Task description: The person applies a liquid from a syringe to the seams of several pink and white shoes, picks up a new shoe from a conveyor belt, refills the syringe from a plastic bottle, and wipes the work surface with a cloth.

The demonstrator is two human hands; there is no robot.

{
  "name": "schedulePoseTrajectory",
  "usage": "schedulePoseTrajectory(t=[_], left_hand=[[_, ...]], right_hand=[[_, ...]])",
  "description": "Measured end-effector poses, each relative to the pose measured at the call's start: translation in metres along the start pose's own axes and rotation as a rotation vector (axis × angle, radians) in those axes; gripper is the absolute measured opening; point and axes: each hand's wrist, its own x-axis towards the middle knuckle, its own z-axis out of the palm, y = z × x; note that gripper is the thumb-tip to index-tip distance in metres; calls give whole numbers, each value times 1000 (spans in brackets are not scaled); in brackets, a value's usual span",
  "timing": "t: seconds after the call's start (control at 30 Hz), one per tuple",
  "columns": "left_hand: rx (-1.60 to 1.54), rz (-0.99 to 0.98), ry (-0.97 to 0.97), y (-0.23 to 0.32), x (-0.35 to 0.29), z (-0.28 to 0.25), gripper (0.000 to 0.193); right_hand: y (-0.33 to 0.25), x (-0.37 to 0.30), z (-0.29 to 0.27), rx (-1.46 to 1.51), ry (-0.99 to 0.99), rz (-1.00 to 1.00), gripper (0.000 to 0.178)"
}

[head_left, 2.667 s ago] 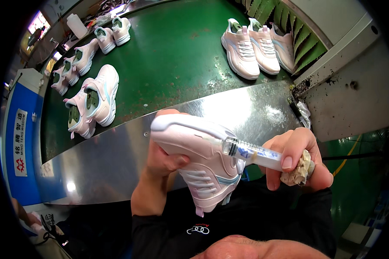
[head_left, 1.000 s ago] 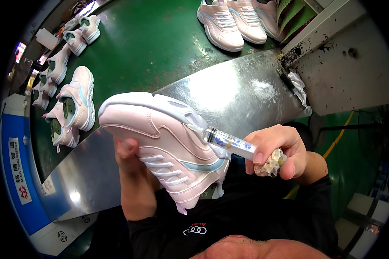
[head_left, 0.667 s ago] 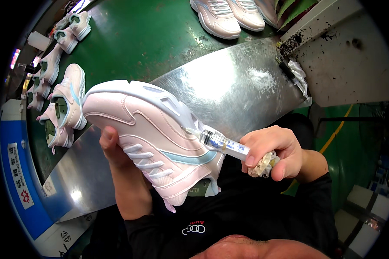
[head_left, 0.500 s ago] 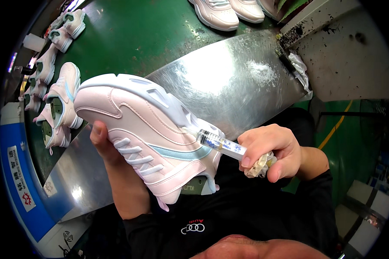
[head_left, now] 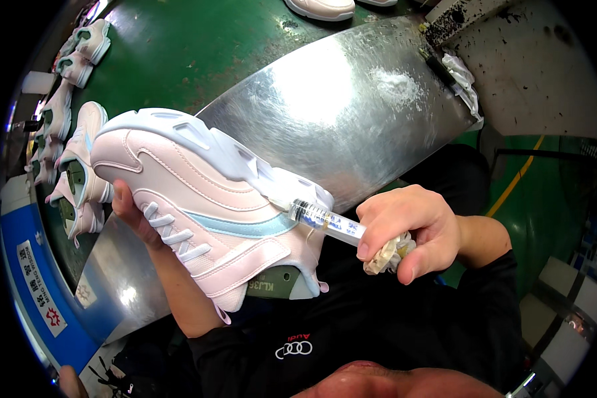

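Observation:
My left hand (head_left: 137, 215) grips a pale pink sneaker (head_left: 209, 179) from underneath, its thumb on the toe side and the other fingers hidden. The sneaker lies tilted on its side, with white laces, a light blue stripe and a chunky white sole (head_left: 225, 149) turned away from me. In my right hand (head_left: 411, 229) is a clear syringe (head_left: 328, 222) with blue markings. Its tip meets the seam between sole and upper, towards the heel. Crumpled whitish material (head_left: 390, 254) is bunched at the syringe's rear end, between my fingers and thumb.
Several similar sneakers (head_left: 86, 159) line the left side of a green table (head_left: 172, 53). A shiny metal plate (head_left: 259, 99) with a white smear (head_left: 398, 86) lies beyond the held shoe. A dark tool with white wrapping (head_left: 454, 83) rests at its right edge. More sneakers (head_left: 322, 8) stand at the back.
The sneaker and both hands have shifted left in the picture. The syringe tip stays at the sole seam, now slightly nearer the heel. A skin-coloured shape has appeared at the lower left.

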Motion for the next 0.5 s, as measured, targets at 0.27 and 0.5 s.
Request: schedulePoseTrajectory(t=[0.27, 0.5], left_hand=[[6, -16, 40, 7, 9, -9, 52], [-6, -45, 15, 12, 4, -4, 54]], right_hand=[[7, -11, 5, -26, 60, -99, 39], [7, -17, 4, -7, 59, -111, 38]])
